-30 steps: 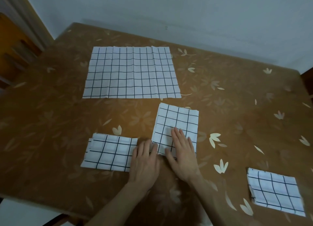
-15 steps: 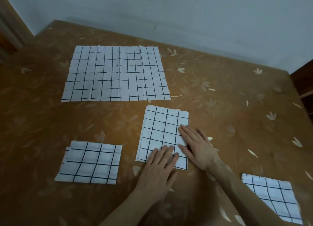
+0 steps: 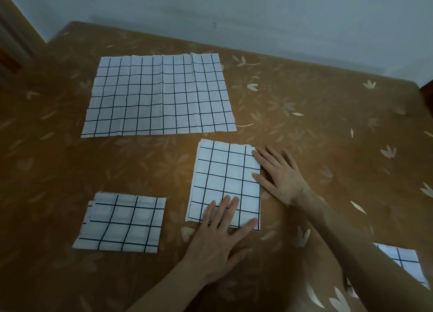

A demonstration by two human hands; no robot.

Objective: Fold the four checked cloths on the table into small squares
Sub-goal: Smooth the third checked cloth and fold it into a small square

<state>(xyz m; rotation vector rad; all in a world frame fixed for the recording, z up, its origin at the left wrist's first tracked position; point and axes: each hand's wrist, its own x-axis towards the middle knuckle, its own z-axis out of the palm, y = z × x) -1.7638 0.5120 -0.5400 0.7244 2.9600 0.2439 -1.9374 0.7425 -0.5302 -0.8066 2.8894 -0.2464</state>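
Note:
A folded white checked cloth (image 3: 222, 178) lies in the middle of the brown table. My left hand (image 3: 220, 239) lies flat with straight fingers on its near edge. My right hand (image 3: 278, 173) lies flat along its right edge, fingertips at the far right corner. A large unfolded checked cloth (image 3: 159, 94) is spread out farther back. A folded cloth (image 3: 121, 222) sits at the near left. Another folded cloth (image 3: 403, 262) lies at the near right, partly hidden behind my right forearm.
The table (image 3: 316, 124) has a brown cover with a pale flower pattern. A grey wall (image 3: 257, 12) runs along its far edge. A wooden door frame (image 3: 14, 40) stands at the far left.
My right hand slid from the cloth's middle to its right edge and up toward the far corner. My left hand moved onto the cloth's near edge. The view shifted.

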